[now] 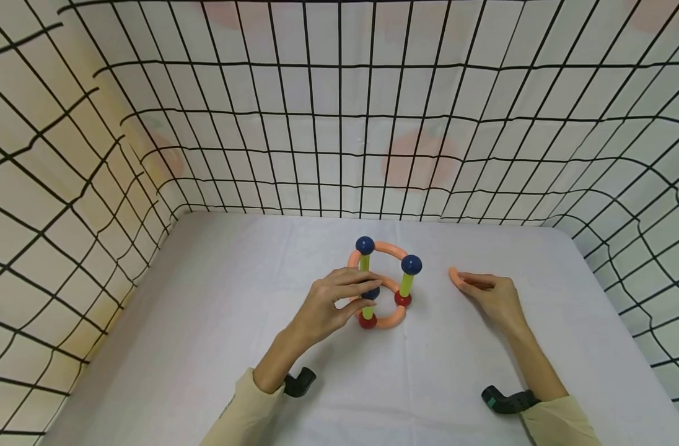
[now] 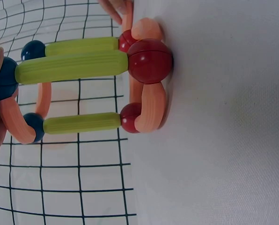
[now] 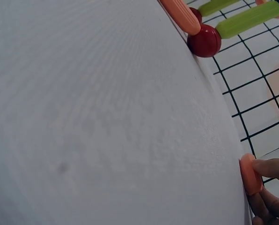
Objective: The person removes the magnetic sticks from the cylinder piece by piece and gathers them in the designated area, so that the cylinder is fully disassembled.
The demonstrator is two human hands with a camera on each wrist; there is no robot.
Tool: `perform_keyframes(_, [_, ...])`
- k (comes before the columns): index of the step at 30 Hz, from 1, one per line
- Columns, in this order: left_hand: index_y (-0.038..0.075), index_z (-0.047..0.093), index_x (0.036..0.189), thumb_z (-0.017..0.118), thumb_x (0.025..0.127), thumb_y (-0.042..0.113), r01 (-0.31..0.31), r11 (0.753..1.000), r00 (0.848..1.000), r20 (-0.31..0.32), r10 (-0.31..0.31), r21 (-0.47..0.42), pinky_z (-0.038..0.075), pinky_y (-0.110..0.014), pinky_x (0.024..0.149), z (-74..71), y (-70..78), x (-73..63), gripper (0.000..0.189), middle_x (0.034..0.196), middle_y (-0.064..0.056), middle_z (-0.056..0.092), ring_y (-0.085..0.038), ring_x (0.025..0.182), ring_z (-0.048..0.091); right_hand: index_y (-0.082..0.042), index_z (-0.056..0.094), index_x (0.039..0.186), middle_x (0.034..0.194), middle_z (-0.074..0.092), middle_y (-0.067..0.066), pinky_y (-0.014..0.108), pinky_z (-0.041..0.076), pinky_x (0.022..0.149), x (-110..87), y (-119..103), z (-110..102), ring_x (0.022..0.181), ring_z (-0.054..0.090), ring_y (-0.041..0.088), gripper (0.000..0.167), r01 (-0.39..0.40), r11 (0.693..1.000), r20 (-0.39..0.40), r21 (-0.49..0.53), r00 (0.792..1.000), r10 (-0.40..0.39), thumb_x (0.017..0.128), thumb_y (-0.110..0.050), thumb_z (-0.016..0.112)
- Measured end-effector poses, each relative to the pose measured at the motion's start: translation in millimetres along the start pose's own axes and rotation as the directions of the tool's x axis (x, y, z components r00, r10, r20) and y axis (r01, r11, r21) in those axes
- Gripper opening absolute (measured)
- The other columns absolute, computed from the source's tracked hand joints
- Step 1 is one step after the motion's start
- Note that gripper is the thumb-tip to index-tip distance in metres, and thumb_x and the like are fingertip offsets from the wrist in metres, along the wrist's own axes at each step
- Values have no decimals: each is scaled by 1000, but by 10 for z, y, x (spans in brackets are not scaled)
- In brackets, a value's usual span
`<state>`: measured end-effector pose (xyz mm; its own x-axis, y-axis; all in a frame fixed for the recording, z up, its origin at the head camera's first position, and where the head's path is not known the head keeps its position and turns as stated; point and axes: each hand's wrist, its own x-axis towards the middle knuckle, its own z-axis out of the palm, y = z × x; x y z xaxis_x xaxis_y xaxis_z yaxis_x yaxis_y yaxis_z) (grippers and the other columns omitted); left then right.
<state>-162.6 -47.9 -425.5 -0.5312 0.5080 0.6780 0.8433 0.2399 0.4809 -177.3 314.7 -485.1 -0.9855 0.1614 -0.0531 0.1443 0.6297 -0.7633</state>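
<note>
A small frame of magnetic building pieces stands on the white table, with upright green sticks between red balls below and blue balls above. Curved orange sticks join balls at both levels. My left hand pinches the front blue ball between thumb and fingers, partly covering it in the head view. To the right of the frame, my right hand holds a loose curved orange stick between thumb and fingers, close over the table.
Black wire grid panels rise along the back and both sides of the white-covered table. Black wrist mounts stick out beside both sleeves.
</note>
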Motion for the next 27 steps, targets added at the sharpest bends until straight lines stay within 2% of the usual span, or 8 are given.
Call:
perform_keyframes(4, [0, 76, 121, 88, 78, 1, 6, 1000, 1000, 4, -6, 1, 57, -33, 104, -1, -4, -1, 44, 121, -12, 77, -26, 116, 71, -2, 70, 131, 137, 65, 24, 28, 46, 90, -8, -14, 4, 129, 60, 42, 47, 16, 1000, -2, -8, 1000, -16, 99, -36, 72])
perform_keyframes(11, [-1, 75, 122, 88, 78, 0, -7, 1000, 1000, 3, 7, 6, 57, -33, 104, -10, 4, 0, 46, 122, -12, 77, -26, 116, 71, -3, 71, 130, 134, 68, 24, 25, 46, 87, -12, -15, 16, 125, 62, 42, 45, 31, 999, -6, -21, 1000, -31, 98, -34, 73])
perform_keyframes(16, [0, 75, 123, 88, 78, 0, 11, 1000, 1000, 6, -11, -1, 57, -33, 105, -16, 13, 2, 47, 122, -11, 77, -25, 117, 70, -3, 71, 130, 130, 71, 22, 13, 44, 80, -16, -16, 18, 122, 64, 40, 44, 44, 999, -10, -25, 999, -44, 98, -33, 73])
perform_keyframes(19, [0, 74, 123, 87, 79, 1, 12, 1000, 1000, 7, -12, -5, 57, -33, 104, -18, 13, 2, 46, 123, -11, 76, -25, 117, 70, -3, 72, 130, 127, 72, 22, 9, 44, 76, -22, -22, 10, 108, 68, 27, 44, 61, 997, -10, -37, 998, -61, 97, -32, 74])
perform_keyframes(23, [-1, 74, 123, 87, 80, 2, 7, 1000, 1000, 8, -7, -10, 57, -33, 103, -19, 12, 5, 45, 123, -12, 76, -25, 117, 70, -3, 72, 129, 124, 73, 22, 10, 46, 75, -24, -27, -8, 94, 60, 4, 44, 74, 996, 0, -49, 997, -74, 96, -32, 75])
perform_keyframes(27, [-1, 74, 124, 87, 79, 1, 7, 1000, 1000, 11, -7, -12, 57, -34, 103, -21, 16, 5, 46, 123, -13, 76, -26, 118, 70, -3, 72, 129, 123, 74, 22, 10, 46, 74, -19, -16, -15, 90, 58, -4, 44, 84, 995, 4, -46, 996, -84, 96, -32, 76])
